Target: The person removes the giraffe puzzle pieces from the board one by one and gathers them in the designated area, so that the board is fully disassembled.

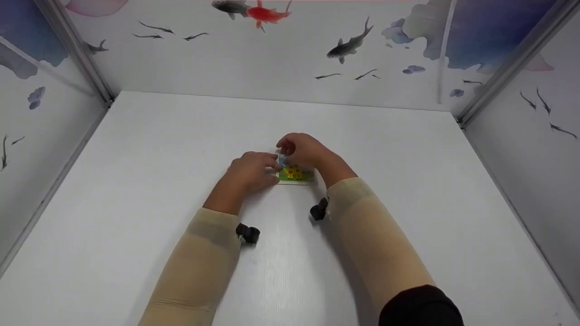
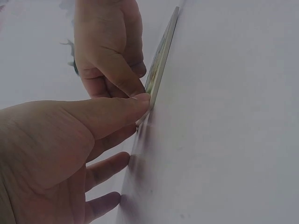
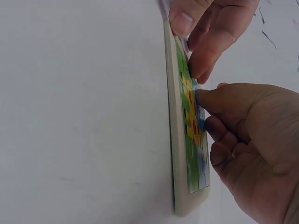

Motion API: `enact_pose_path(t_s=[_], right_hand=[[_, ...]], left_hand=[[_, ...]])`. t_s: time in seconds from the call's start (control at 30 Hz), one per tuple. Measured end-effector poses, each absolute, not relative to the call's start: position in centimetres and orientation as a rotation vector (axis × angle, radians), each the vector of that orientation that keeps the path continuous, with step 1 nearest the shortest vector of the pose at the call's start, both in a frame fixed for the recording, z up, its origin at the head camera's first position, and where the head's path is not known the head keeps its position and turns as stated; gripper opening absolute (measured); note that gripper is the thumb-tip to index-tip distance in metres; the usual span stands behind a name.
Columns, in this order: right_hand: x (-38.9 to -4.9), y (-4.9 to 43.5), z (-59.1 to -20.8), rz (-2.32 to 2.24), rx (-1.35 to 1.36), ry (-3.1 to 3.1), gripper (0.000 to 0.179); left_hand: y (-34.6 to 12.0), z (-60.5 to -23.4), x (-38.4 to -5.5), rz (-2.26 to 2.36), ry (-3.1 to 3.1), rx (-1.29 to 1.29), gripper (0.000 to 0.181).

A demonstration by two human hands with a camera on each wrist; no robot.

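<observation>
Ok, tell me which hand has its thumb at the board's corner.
The left hand: its thumb is at the near-left corner of the board, whereas the right hand has its thumb over the printed picture.

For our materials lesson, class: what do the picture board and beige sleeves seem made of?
The picture board: perhaps wood or thick card, smooth; its pale edge looks solid.
The beige sleeves: probably stretchy fabric, matte; they fit closely and crease.
</observation>
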State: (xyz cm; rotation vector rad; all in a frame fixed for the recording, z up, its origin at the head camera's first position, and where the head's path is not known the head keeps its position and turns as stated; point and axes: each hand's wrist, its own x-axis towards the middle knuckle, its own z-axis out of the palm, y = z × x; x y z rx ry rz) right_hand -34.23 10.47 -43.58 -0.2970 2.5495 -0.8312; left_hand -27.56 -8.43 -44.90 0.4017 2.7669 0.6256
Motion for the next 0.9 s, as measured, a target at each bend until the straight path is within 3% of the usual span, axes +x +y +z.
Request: enact_pose_path(t_s=[0.33,0.9], right_hand=[[-34.3,10.7,-44.2,-0.957,-0.355,2.542,0.051],[-34.2,11.8,-43.6,-1.096,-0.26,2.567,0.03]], left_hand=[[-8.4,-44.7,-27.6,0.631,2.784,0.421,0.033],[-8.3,-44.6,-27.6,0.651,2.754,0.364,0.039]])
